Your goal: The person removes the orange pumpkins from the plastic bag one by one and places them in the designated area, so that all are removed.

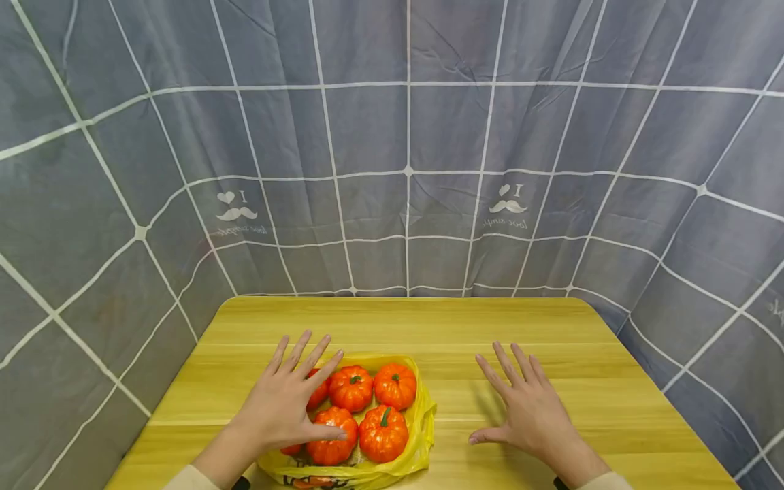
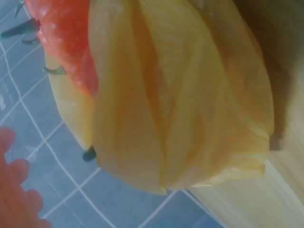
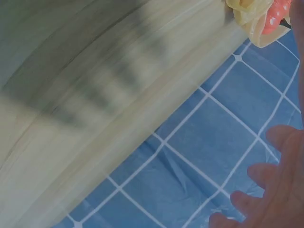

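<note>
A yellow plastic bag (image 1: 422,415), its top spread wide, sits on the table holding several orange pumpkins (image 1: 384,434) with green stems. Over the bag's left part is my left hand (image 1: 284,408), fingers spread straight and palm down, hiding some of the pumpkins. The left wrist view has the bag's crumpled side (image 2: 180,104) close up, with a pumpkin (image 2: 66,38) above its edge. To the right of the bag, my right hand (image 1: 529,415) hovers above the wood with its fingers spread, and a shadow falls below it. Neither hand holds anything.
The wooden table (image 1: 490,320) has rounded far corners. A grey-blue curtain (image 1: 367,136) with white grid lines hangs behind it and along both sides. Dark bands show at both wrists.
</note>
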Demonstrator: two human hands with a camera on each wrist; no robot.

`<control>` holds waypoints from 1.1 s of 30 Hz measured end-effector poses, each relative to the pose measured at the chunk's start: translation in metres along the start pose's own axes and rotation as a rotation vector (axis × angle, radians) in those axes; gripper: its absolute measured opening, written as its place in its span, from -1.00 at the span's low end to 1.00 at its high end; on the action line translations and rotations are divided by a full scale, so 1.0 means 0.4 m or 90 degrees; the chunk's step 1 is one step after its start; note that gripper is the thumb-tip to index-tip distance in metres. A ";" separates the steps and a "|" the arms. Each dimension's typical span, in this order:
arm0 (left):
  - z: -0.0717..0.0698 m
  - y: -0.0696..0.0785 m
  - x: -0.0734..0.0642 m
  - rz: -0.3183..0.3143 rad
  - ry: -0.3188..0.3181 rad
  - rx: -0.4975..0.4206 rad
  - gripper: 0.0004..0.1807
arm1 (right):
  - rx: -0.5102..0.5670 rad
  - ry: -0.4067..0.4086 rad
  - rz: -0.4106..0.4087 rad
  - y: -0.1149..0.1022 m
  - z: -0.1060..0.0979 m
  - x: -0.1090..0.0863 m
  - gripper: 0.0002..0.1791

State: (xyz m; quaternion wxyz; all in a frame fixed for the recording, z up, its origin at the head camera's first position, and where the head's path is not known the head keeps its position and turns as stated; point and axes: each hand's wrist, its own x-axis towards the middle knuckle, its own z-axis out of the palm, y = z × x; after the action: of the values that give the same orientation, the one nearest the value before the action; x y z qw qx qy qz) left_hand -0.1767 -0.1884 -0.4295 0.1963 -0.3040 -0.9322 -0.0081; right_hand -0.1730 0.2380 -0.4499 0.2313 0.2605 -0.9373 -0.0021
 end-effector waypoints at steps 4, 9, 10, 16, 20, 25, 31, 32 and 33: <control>-0.001 -0.007 -0.014 -0.019 0.000 -0.017 0.29 | 0.015 -0.014 0.011 -0.006 0.001 -0.003 0.38; -0.001 -0.014 -0.027 -0.049 -0.032 -0.060 0.35 | 0.050 -0.035 0.031 -0.018 0.007 -0.006 0.38; -0.001 -0.016 -0.028 -0.056 -0.038 -0.071 0.36 | 0.060 -0.036 0.035 -0.019 0.008 -0.006 0.38; -0.003 -0.029 -0.034 -0.099 -0.070 -0.161 0.42 | 0.138 -0.060 0.082 -0.034 0.011 -0.001 0.39; 0.003 -0.041 -0.051 -0.138 -0.086 -0.272 0.42 | 0.240 -0.090 0.151 -0.050 0.023 -0.002 0.40; 0.026 -0.065 -0.087 -0.180 -0.075 -0.446 0.39 | 0.355 -0.100 0.215 -0.073 0.048 -0.009 0.37; 0.054 -0.094 -0.131 -0.168 -0.053 -0.542 0.40 | 0.461 -0.088 0.229 -0.097 0.065 -0.003 0.32; 0.057 -0.098 -0.136 -0.164 -0.053 -0.553 0.40 | 0.473 -0.088 0.231 -0.101 0.066 -0.001 0.31; 0.061 -0.101 -0.139 -0.160 -0.055 -0.564 0.40 | 0.485 -0.088 0.231 -0.106 0.067 0.002 0.30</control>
State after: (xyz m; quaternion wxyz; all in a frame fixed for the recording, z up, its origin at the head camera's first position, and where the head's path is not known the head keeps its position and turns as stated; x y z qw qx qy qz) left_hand -0.1674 -0.2496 -0.4682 0.0062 -0.2430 -0.8760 -0.4166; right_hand -0.1645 0.1980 -0.4787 0.0520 0.1578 -0.9149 0.3679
